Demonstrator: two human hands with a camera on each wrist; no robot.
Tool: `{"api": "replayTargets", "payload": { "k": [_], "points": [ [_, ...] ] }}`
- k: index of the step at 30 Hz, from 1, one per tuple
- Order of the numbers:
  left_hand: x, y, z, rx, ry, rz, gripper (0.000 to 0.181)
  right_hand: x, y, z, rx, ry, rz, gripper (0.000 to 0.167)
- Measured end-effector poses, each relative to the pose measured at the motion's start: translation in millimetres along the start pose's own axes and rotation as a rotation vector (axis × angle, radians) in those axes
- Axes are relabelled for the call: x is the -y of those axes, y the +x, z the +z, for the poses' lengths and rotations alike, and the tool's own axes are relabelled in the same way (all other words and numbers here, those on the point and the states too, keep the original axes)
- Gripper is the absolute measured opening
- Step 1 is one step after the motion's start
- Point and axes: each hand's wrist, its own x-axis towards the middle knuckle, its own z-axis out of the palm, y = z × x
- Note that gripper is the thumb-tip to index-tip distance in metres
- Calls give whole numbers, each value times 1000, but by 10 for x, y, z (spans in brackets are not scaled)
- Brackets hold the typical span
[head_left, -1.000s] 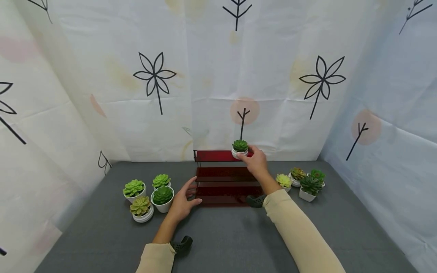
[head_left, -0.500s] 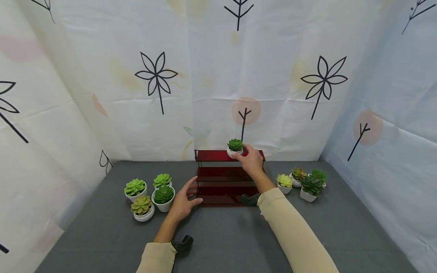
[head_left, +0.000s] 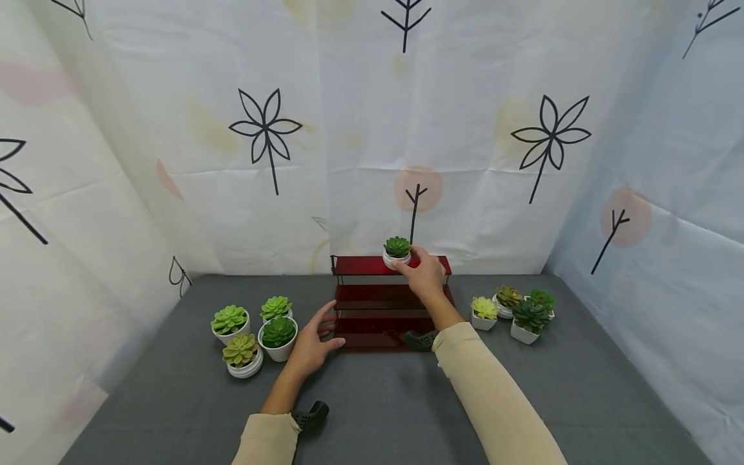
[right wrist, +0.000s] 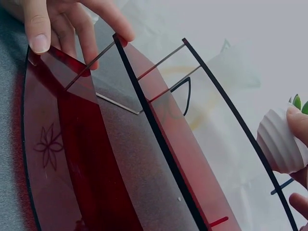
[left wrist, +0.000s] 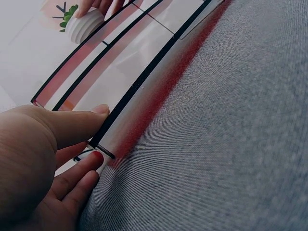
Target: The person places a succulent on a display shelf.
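A red see-through three-tier display shelf with black edges stands at the back of the table. My right hand pinches a small succulent in a white ribbed pot at the middle of the top tier. In the right wrist view the same pot shows between thumb and fingers; whether its base bears fully on the tier I cannot tell. At the shelf's left end, my left hand touches the frame with fingers spread. Its thumb lies by the lowest tier's corner in the left wrist view.
Several potted succulents are grouped left of the left hand. Another group stands to the right of the shelf, near the right forearm. Grey cloth covers the table. A white patterned curtain hangs right behind the shelf.
My right hand has shifted the potted succulent a little to the left along the top tier, mostly in the first half second. The left hand stays in place at the shelf's end.
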Motion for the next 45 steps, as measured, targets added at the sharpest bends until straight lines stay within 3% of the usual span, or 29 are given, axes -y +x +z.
{"api": "replayTargets", "payload": {
  "k": [4, 9, 18, 26, 33, 45],
  "points": [
    [-7, -4, 11, 6, 8, 10, 82, -47, -13, 3, -8, 42, 8, 66],
    [-11, -1, 21, 9, -1, -6, 83, -76, -31, -56, -18, 178, 9, 74],
    [-7, -2, 21, 18, -9, 4, 82, -76, -103, -211, -46, 340, -40, 68],
    [19, 1, 12, 13, 8, 29, 82, -99, -283, -288, -105, 357, -67, 56],
    [4, 6, -4, 21, 3, 17, 82, -181, -596, -385, -73, 382, -5, 47],
    [1, 4, -3, 13, -5, 29, 82, -390, -885, -547, -48, 409, 25, 36]
  ]
}}
